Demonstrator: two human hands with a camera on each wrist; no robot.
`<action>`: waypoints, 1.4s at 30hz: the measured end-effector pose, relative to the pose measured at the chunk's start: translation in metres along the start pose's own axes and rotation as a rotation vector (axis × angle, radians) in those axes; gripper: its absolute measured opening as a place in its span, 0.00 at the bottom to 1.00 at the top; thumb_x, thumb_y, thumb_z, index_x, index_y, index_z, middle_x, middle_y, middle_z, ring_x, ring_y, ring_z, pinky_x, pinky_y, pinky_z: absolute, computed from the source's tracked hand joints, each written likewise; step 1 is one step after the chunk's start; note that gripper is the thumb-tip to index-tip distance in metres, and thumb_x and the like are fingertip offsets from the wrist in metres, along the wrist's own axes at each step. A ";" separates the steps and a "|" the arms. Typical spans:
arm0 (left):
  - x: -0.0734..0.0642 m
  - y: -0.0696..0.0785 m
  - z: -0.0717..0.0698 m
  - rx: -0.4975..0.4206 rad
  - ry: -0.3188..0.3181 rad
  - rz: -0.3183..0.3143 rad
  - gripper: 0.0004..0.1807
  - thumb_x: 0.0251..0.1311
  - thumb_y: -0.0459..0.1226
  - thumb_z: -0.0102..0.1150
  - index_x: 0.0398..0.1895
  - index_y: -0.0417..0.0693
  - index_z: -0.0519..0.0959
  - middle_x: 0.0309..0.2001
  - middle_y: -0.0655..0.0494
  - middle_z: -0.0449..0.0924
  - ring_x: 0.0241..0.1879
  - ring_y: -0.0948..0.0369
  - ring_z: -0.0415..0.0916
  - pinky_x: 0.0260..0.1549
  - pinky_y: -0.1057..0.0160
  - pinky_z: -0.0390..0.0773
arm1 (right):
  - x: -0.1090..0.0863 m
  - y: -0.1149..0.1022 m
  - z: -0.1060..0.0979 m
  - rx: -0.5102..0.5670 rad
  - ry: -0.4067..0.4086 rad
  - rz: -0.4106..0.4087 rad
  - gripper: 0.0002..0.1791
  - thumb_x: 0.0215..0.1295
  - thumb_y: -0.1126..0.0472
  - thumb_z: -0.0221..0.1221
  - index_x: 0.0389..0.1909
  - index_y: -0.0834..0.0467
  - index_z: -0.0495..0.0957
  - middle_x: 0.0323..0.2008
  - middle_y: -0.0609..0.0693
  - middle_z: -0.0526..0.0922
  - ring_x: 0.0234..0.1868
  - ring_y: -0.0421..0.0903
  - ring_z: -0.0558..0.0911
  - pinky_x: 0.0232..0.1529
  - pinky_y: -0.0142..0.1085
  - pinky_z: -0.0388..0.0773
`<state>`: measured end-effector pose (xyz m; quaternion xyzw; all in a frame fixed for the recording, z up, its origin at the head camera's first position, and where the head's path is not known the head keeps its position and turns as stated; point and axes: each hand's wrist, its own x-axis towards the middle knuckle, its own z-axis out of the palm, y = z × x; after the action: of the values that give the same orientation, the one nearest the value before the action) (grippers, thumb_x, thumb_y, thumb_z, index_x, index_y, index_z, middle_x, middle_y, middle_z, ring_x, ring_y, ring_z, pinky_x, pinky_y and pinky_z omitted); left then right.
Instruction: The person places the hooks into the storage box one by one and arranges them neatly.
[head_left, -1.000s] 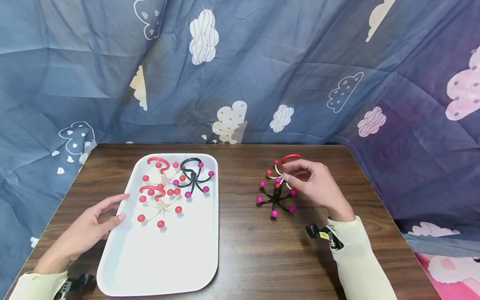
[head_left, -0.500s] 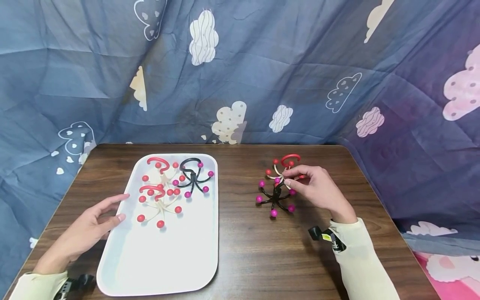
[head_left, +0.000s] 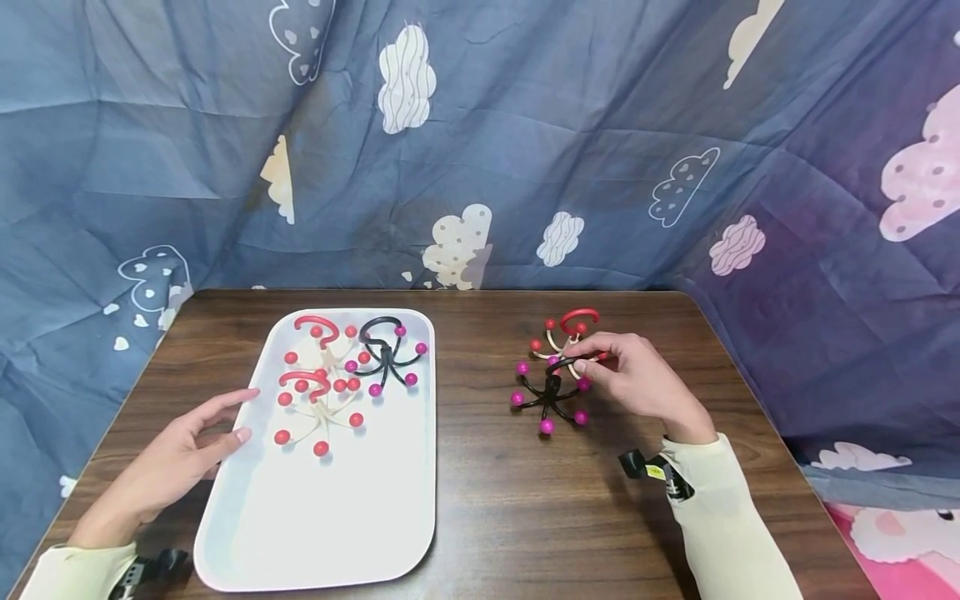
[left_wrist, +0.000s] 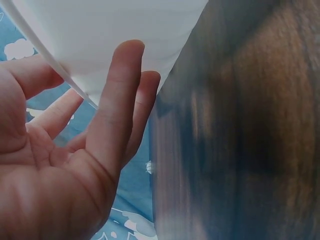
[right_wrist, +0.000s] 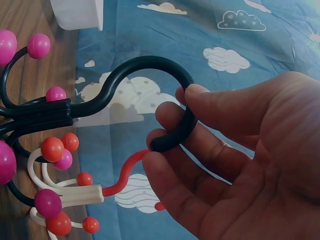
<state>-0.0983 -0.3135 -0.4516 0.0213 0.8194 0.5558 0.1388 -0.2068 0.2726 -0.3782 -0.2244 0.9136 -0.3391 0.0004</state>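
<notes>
In my right hand (head_left: 633,375) is the hooked handle of a black claw massager (head_left: 551,392) with magenta ball tips. The right wrist view shows thumb and fingers pinching the curved black handle (right_wrist: 142,62). Its ball-tipped legs spread low over the table in the head view. Just behind it stands a cream massager (head_left: 558,342) with red balls and a red hook, partly covered by my fingers. My left hand (head_left: 176,458) rests at the left rim of a white tray (head_left: 322,525), its fingers fairly straight against the outer wall in the left wrist view (left_wrist: 125,95).
Two cream massagers (head_left: 321,410) with red hooks and one black massager (head_left: 386,358) lie in the tray's far half. The wooden table (head_left: 510,517) carries everything. A blue cloud-patterned cloth (head_left: 315,167) hangs behind the table and along its right side.
The black handle has come into clearer view, now leaning rightward into my right hand's fingers. That hand has shifted slightly. The left hand and the tray stay as they were.
</notes>
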 end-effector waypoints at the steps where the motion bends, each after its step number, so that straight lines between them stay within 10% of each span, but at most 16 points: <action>1: 0.000 0.000 0.000 0.003 0.002 -0.005 0.35 0.80 0.42 0.56 0.83 0.45 0.56 0.68 0.26 0.67 0.47 0.63 0.87 0.37 0.51 0.91 | 0.000 0.000 0.000 0.001 -0.002 0.002 0.12 0.69 0.67 0.68 0.48 0.50 0.90 0.45 0.47 0.92 0.34 0.45 0.81 0.33 0.29 0.79; 42: 0.000 -0.002 0.000 -0.011 -0.004 -0.008 0.35 0.80 0.42 0.56 0.83 0.44 0.56 0.68 0.25 0.66 0.48 0.63 0.87 0.37 0.51 0.91 | 0.020 -0.034 -0.003 0.062 0.051 -0.051 0.09 0.73 0.61 0.67 0.50 0.51 0.90 0.50 0.47 0.90 0.39 0.45 0.87 0.38 0.27 0.82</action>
<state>-0.0983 -0.3140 -0.4530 0.0184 0.8161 0.5598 0.1426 -0.2113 0.2431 -0.3521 -0.2387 0.8963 -0.3729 -0.0246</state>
